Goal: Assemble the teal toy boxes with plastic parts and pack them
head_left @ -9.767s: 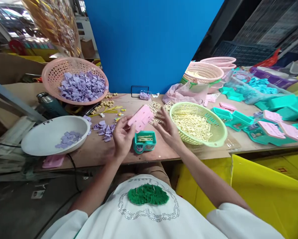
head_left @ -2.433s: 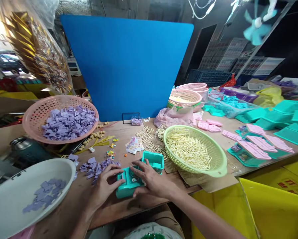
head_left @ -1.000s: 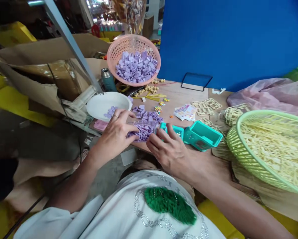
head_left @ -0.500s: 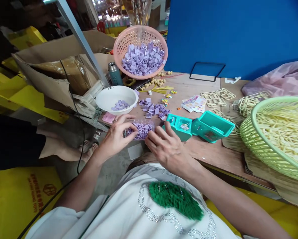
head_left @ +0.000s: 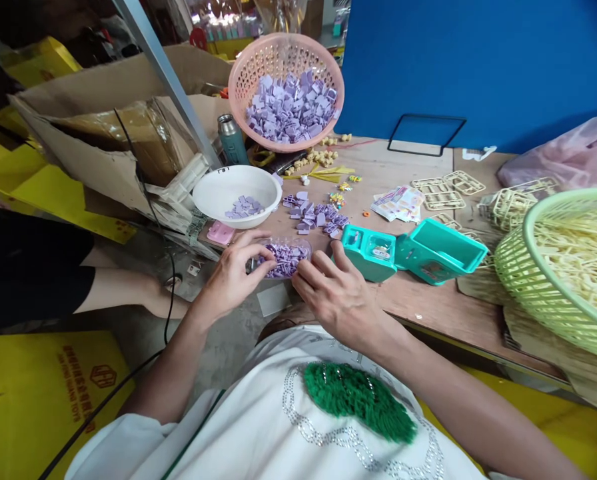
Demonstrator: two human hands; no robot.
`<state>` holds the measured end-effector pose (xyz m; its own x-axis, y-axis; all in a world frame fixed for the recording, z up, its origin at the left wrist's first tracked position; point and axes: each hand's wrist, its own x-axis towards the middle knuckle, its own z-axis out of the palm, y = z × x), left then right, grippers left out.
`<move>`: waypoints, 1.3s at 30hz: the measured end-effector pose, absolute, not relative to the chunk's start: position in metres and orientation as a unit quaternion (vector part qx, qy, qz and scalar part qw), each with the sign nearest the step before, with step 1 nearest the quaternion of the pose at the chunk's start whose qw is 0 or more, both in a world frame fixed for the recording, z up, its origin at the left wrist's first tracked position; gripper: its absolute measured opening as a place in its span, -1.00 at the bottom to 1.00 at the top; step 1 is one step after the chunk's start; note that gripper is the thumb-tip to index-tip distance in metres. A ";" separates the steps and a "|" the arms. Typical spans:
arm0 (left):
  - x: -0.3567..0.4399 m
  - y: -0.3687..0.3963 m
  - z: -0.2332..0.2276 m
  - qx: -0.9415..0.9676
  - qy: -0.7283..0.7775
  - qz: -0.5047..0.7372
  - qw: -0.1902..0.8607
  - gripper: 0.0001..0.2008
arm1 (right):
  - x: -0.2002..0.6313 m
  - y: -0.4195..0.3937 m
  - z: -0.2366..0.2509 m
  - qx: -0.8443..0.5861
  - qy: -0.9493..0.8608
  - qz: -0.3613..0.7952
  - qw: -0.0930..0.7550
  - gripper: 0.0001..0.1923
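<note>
Head view: the left hand (head_left: pixel 236 277) and right hand (head_left: pixel 336 297) pinch opposite ends of a small clear plastic box of lilac pieces (head_left: pixel 284 257) at the wooden table's (head_left: pixel 428 303) near edge, fingers curled; an open teal plastic case (head_left: pixel 411 251) lies just right.

A reddish logo and lines of print are seen on the yellow cardboard sheet (head_left: pixel 53 393), but too small to be read; nothing else legible is shown.

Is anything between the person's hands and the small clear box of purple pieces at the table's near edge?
Nothing visible. The left hand grips the clear box of purple pieces from its left side, and the right hand has its fingertips at the box's right end. The teal case sits just to the right, apart from the box.
</note>
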<state>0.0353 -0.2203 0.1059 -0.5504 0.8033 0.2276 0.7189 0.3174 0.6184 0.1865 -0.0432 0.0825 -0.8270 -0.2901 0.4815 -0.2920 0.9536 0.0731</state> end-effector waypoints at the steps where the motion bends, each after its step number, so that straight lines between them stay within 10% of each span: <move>1: 0.034 -0.221 0.104 0.467 0.809 0.352 0.059 -0.87 | 0.186 -0.043 0.083 0.149 -0.956 0.004 0.252 -0.76; 39: 0.037 -0.214 0.095 0.375 0.769 0.517 0.003 -0.84 | 0.177 -0.056 0.078 0.144 -0.949 0.016 0.281 -0.76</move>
<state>0.0371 -0.2142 0.0945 -0.7190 0.5798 0.3831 0.5737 0.1840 0.7982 0.1772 -0.0565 0.0779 -0.8013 -0.2636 0.5371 -0.2813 0.9583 0.0508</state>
